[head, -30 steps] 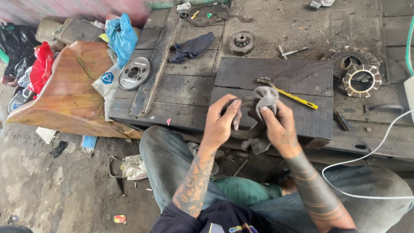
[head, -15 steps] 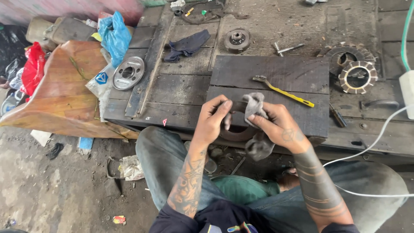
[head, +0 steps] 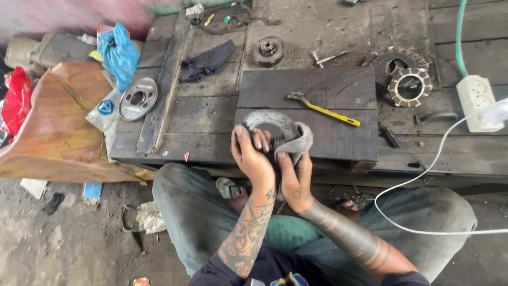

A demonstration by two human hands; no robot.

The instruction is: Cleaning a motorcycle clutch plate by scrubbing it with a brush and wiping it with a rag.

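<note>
Head view, metal disc (head: 269, 123) held upright, face toward camera

A: Any packages or labels?
B: A clear packet (head: 106, 114) with a blue badge lay at the bench's left edge, below a blue bag (head: 117, 53). A red bag (head: 17, 98) sat far left.

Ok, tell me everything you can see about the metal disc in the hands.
The disc is a round, dull grey metal part, grimy and dark in patches, with a slightly domed face. It is held tilted over the near edge of the dark board. The left hand grips its left rim with fingers curled over the edge. The right hand presses a grey rag against its right side. Its lower part and back are hidden.
</note>
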